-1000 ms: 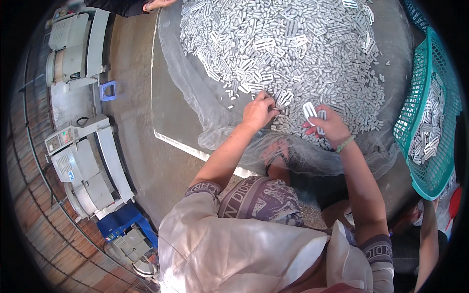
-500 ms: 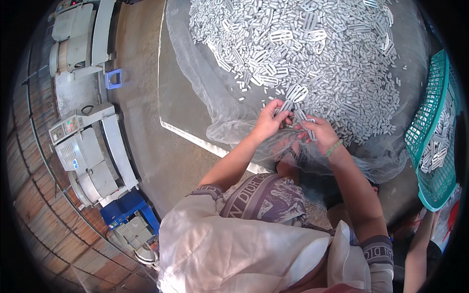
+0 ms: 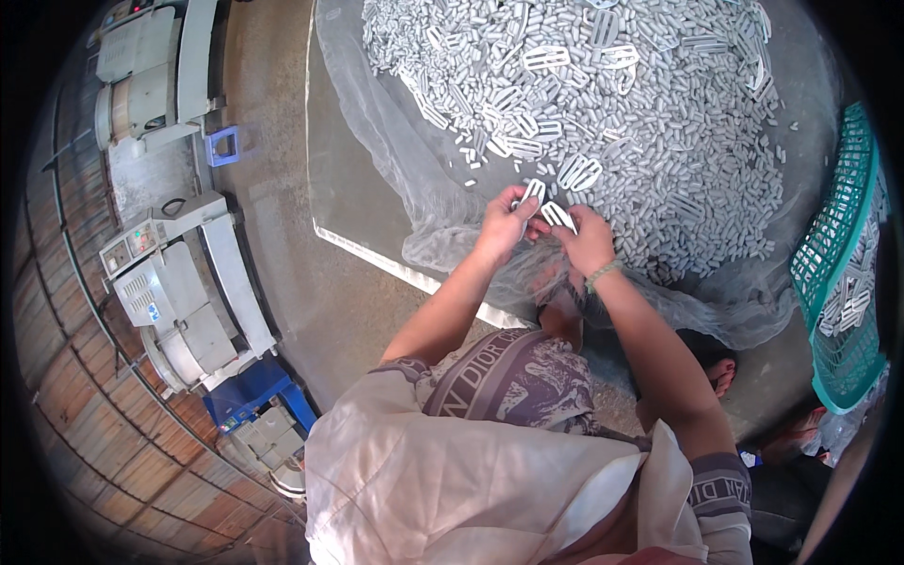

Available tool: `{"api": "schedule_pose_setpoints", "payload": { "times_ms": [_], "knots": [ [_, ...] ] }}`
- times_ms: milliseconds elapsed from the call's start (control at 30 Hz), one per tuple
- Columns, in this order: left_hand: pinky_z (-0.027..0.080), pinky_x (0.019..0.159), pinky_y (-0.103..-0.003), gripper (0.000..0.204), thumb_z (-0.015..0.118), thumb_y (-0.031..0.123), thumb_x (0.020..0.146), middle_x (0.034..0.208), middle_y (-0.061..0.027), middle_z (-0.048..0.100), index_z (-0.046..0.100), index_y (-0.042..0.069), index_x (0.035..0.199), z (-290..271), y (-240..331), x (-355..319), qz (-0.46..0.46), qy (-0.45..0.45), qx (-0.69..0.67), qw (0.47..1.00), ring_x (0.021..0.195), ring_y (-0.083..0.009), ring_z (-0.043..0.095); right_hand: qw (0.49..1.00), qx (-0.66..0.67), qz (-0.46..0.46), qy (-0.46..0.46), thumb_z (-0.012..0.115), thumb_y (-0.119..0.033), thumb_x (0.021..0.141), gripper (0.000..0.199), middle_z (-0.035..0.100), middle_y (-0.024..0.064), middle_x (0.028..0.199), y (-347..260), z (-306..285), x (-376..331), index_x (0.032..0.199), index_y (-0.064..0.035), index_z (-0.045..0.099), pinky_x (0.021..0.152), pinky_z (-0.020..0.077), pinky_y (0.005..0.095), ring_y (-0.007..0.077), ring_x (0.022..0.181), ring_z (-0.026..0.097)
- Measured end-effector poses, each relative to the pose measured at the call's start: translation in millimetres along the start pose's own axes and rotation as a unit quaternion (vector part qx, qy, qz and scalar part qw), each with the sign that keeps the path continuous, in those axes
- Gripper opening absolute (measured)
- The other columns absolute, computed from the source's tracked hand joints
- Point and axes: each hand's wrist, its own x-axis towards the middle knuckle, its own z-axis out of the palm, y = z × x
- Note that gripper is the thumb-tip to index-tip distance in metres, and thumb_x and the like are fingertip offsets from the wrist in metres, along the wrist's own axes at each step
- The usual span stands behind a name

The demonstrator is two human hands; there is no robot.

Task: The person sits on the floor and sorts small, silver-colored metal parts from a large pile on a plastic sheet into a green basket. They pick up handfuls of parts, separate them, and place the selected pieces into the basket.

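A big heap of small white plastic pieces [image 3: 621,104] lies on a sheer mesh sheet [image 3: 395,141] spread over the floor. My left hand [image 3: 504,226] grips a white oval plastic frame [image 3: 532,191] at the heap's near edge. My right hand [image 3: 586,240], with a green band at the wrist, pinches a second white plastic frame [image 3: 557,216]. The two hands are close together, the pieces almost touching between them. More oval frames [image 3: 579,172] rest on the pile just beyond my fingers.
A teal plastic basket [image 3: 838,282] holding white frames stands at the right. Grey machines [image 3: 179,292] and a blue part [image 3: 259,391] line the left by a brick wall. A bare foot [image 3: 723,375] shows at lower right. My knees and light cloth fill the bottom.
Both hands have drawn back from the heap and come together, each with a white frame in it. The view has shifted so the heap sits higher.
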Motion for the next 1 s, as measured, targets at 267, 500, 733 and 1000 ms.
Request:
{"api": "schedule_pose_setpoints", "payload": {
  "times_ms": [267,500,733,1000],
  "knots": [
    [0.036,0.035,-0.026,0.015,0.054,0.015,0.087,0.055,-0.0076,0.055,0.05,0.0,0.085,-1,-9,-14,-0.016,0.03,0.129,0.991,0.038,-0.0125,0.047,0.98,-0.197,-0.027,0.014,0.064,-0.015,0.076,0.022,0.062,0.0236,0.081,-17,1,6,0.091,0.001,0.06,0.07,0.0479,0.0438,0.0392,0.077,0.06],
    [0.031,0.034,-0.026,0.017,0.053,0.016,0.087,0.053,-0.0078,0.053,0.05,0.001,0.08,5,-9,-15,-0.06,0.028,0.087,0.994,0.036,-0.0133,0.044,0.979,-0.202,-0.007,0.012,0.064,-0.014,0.075,0.022,0.063,0.0215,0.082,-14,4,11,0.09,0.0006,0.061,0.072,0.0477,0.044,0.0384,0.08,0.06],
    [0.029,0.034,-0.027,0.016,0.053,0.014,0.086,0.056,-0.0075,0.051,0.051,0.001,0.076,5,-12,-5,-0.09,0.039,0.035,0.995,0.038,-0.0138,0.041,0.977,-0.214,0.018,0.002,0.064,-0.013,0.075,0.021,0.063,0.0215,0.083,-25,3,8,0.091,0.0003,0.061,0.072,0.0476,0.0444,0.0382,0.082,0.06],
    [0.041,0.039,-0.03,0.011,0.052,0.01,0.081,0.055,-0.0104,0.058,0.052,0.0,0.075,18,-23,7,-0.007,0.113,0.191,0.975,0.044,-0.017,0.055,0.976,-0.216,0.003,-0.011,0.062,-0.013,0.076,0.021,0.061,0.0247,0.082,-22,4,10,0.093,-0.0001,0.059,0.072,0.0472,0.0448,0.0391,0.081,0.059]
  ]
}}
